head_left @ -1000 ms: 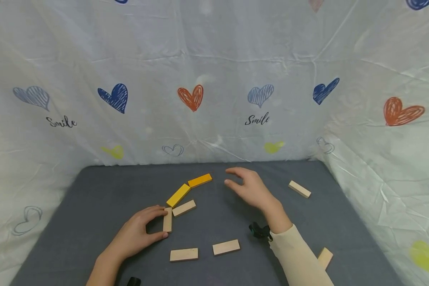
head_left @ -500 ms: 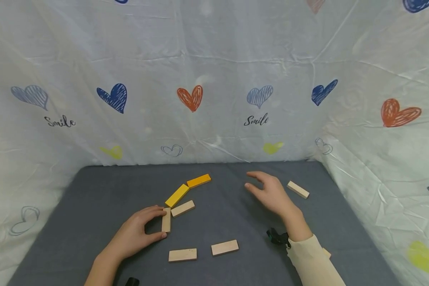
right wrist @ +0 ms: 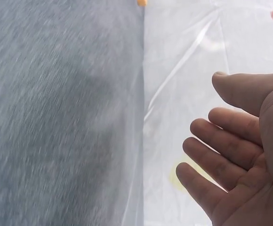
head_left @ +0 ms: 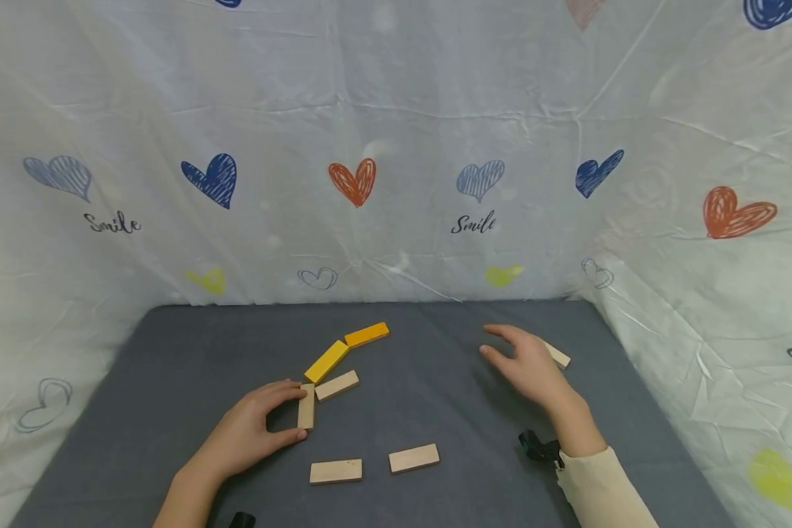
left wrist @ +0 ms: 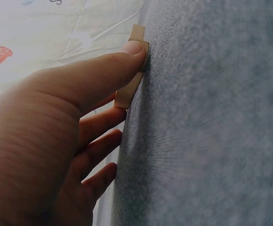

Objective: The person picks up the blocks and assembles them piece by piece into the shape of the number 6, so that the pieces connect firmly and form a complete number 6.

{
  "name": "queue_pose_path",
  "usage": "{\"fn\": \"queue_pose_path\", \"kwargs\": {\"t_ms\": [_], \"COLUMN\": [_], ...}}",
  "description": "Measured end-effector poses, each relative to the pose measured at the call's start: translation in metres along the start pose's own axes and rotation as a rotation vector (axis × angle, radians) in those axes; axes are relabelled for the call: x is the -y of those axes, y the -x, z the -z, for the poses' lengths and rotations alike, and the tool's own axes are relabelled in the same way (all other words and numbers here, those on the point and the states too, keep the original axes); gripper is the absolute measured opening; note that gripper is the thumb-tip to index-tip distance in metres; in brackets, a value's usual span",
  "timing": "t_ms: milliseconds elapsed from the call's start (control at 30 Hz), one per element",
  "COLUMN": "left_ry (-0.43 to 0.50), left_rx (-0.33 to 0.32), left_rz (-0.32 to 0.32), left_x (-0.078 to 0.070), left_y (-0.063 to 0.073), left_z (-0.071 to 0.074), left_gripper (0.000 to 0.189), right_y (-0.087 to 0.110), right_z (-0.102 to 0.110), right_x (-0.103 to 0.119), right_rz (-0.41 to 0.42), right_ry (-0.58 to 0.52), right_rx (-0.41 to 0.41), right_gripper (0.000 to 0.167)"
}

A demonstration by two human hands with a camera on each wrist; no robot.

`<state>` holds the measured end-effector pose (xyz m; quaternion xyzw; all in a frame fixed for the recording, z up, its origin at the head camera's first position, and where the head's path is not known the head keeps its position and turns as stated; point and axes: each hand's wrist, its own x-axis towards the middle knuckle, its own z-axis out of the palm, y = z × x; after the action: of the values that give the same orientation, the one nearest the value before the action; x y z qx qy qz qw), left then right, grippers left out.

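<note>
My left hand (head_left: 244,425) pinches a plain wooden block (head_left: 306,408) at its two ends, thumb at the near end and fingers at the far one. In the left wrist view the thumb lies against a pale block (left wrist: 128,92) close to the cloth. A yellow block (head_left: 327,361) meets the far end of the held block, and an orange-yellow block (head_left: 367,335) continues the curve. Just right of the held block lies another plain block (head_left: 337,385). My right hand (head_left: 534,367) is above the right side of the table, fingers spread and holding nothing, partly covering a plain block (head_left: 558,356).
Two plain blocks, a left one (head_left: 336,471) and a right one (head_left: 414,458), lie near the front middle of the grey cloth-covered table (head_left: 449,396). A white curtain (head_left: 409,147) with printed hearts hangs behind and along the sides.
My right hand has moved right, away from the yellow blocks, until it overlaps the plain block at the far right. My left hand and its block have stayed in place.
</note>
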<state>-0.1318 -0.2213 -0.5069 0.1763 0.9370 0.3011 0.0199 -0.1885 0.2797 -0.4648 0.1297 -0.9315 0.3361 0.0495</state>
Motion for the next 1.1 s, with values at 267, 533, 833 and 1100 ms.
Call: {"fn": "queue_pose_path", "kwargs": {"t_ms": [267, 533, 833, 1100], "left_ry": [0.002, 0.004, 0.005, 0.002], "left_rx": [0.000, -0.007, -0.001, 0.000], "left_rz": [-0.002, -0.001, 0.014, 0.000], "left_x": [0.000, 0.001, 0.001, 0.000], "left_y": [0.001, 0.000, 0.001, 0.000], "left_z": [0.001, 0.000, 0.000, 0.000], "left_gripper": [0.064, 0.065, 0.067, 0.066], "right_y": [0.011, 0.021, 0.028, 0.035], "right_z": [0.006, 0.016, 0.027, 0.038], "right_x": [-0.017, -0.031, -0.041, -0.051], "right_rz": [-0.030, -0.056, -0.047, -0.081], "right_ry": [0.025, 0.053, 0.093, 0.099], "right_rx": [-0.003, -0.019, -0.052, -0.061], "right_gripper": [0.050, 0.051, 0.047, 0.049]}}
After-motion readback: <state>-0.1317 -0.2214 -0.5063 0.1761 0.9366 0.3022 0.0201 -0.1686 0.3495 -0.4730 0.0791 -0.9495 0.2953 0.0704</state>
